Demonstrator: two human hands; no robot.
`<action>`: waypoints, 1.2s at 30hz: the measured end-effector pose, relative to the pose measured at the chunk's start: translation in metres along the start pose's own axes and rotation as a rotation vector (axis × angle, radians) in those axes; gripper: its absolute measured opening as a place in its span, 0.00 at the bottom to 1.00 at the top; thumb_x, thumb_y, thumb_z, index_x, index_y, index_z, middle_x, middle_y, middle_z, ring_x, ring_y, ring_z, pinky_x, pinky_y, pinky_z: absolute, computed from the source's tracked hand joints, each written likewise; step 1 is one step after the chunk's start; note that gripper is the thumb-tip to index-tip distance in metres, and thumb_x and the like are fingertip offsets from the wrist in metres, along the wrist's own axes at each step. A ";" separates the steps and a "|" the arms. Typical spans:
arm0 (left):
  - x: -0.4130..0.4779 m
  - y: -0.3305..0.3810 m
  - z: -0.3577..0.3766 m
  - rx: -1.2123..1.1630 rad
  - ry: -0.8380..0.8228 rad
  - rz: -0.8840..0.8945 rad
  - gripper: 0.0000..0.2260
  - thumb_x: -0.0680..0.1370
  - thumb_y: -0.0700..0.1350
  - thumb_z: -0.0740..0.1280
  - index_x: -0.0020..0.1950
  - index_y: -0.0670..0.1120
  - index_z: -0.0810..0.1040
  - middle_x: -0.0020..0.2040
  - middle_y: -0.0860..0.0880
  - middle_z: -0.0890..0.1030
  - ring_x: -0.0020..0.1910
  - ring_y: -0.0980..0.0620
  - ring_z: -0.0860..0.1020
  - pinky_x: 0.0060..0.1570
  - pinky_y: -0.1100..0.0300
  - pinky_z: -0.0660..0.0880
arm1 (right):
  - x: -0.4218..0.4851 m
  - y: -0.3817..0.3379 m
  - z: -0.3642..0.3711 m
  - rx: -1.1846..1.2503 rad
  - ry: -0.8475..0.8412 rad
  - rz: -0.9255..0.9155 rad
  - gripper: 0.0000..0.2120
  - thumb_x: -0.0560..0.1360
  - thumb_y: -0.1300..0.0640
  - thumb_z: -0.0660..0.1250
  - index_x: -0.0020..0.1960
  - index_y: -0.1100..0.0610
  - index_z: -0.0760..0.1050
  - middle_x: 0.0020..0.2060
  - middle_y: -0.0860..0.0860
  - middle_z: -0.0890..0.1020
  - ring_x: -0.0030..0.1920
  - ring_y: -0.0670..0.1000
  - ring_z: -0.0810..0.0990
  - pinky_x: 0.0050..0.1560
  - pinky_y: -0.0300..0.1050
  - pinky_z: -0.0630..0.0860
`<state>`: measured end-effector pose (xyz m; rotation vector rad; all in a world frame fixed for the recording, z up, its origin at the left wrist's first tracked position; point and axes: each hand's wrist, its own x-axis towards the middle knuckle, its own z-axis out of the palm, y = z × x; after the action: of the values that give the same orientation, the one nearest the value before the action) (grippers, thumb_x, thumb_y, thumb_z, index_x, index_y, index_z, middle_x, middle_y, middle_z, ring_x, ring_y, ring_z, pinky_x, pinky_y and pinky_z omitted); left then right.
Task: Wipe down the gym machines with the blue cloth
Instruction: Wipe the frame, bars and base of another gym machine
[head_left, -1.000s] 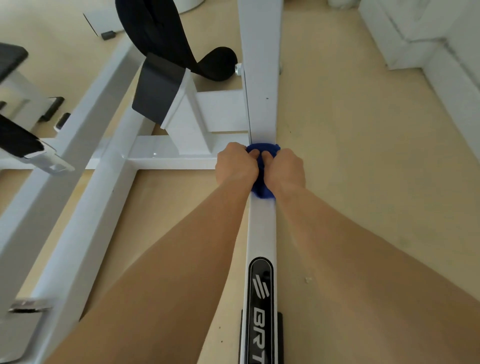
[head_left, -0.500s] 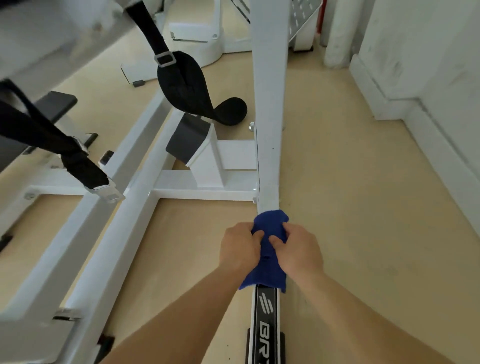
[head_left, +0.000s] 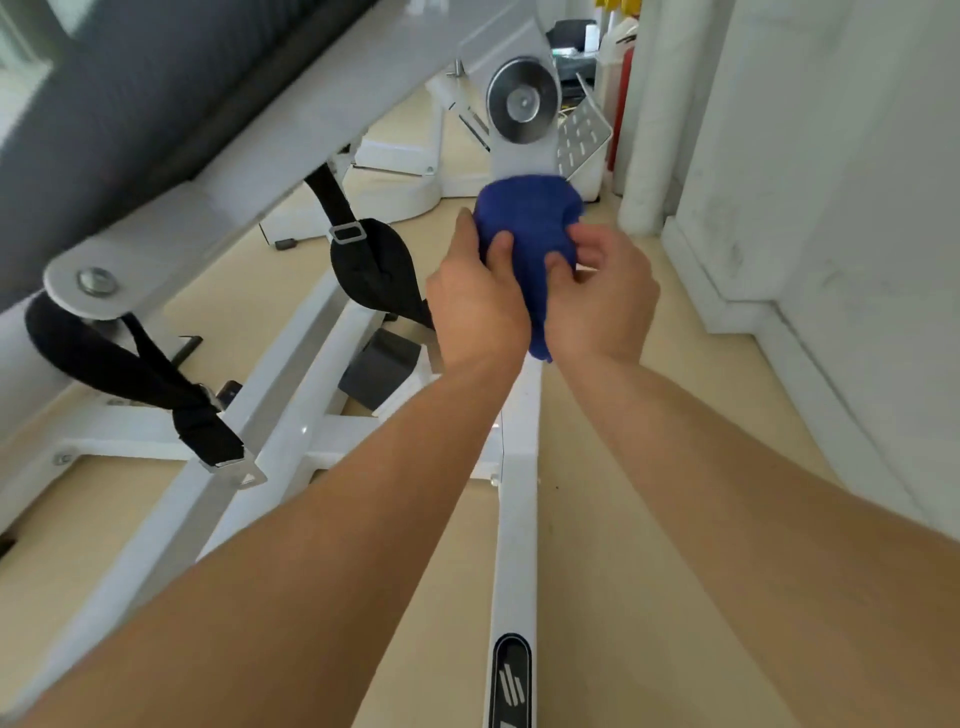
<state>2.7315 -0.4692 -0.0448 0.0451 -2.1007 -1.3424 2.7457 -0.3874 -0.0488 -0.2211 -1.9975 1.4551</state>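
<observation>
The fingers of the left hand curled round the blue cloth, while the right hand pinched it from the other side. The cloth sat bunched against the white frame of the gym machine, just below a round metal disc. Black straps hung to the left, above the beige floor

Bright soft daylight, motion-blurred, wide-angle edge distortion.

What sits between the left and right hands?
The bunched blue cloth, gripped from either side by the left hand and the right hand; the head view shows it.
</observation>
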 end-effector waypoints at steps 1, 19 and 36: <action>0.011 0.010 0.002 -0.038 0.021 0.015 0.08 0.82 0.45 0.60 0.57 0.44 0.76 0.35 0.59 0.72 0.33 0.66 0.72 0.33 0.76 0.67 | 0.011 -0.011 0.003 0.006 0.026 -0.010 0.13 0.76 0.60 0.67 0.61 0.53 0.78 0.49 0.44 0.82 0.47 0.46 0.81 0.50 0.35 0.75; 0.061 0.012 -0.004 0.030 -0.183 0.145 0.16 0.83 0.46 0.60 0.35 0.54 0.66 0.31 0.56 0.73 0.29 0.62 0.71 0.30 0.73 0.64 | 0.057 -0.030 0.013 -0.199 -0.059 -0.223 0.17 0.81 0.48 0.62 0.39 0.57 0.71 0.32 0.49 0.75 0.34 0.51 0.70 0.36 0.43 0.59; 0.031 -0.039 0.008 0.132 -0.266 0.094 0.12 0.83 0.48 0.60 0.40 0.51 0.72 0.32 0.56 0.75 0.31 0.58 0.72 0.31 0.66 0.64 | 0.028 0.029 0.016 -0.237 -0.189 -0.178 0.15 0.81 0.51 0.62 0.44 0.61 0.76 0.36 0.52 0.79 0.37 0.53 0.75 0.37 0.42 0.65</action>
<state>2.6910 -0.4922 -0.0638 -0.1850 -2.3795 -1.2065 2.7083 -0.3753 -0.0667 -0.0049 -2.2798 1.1643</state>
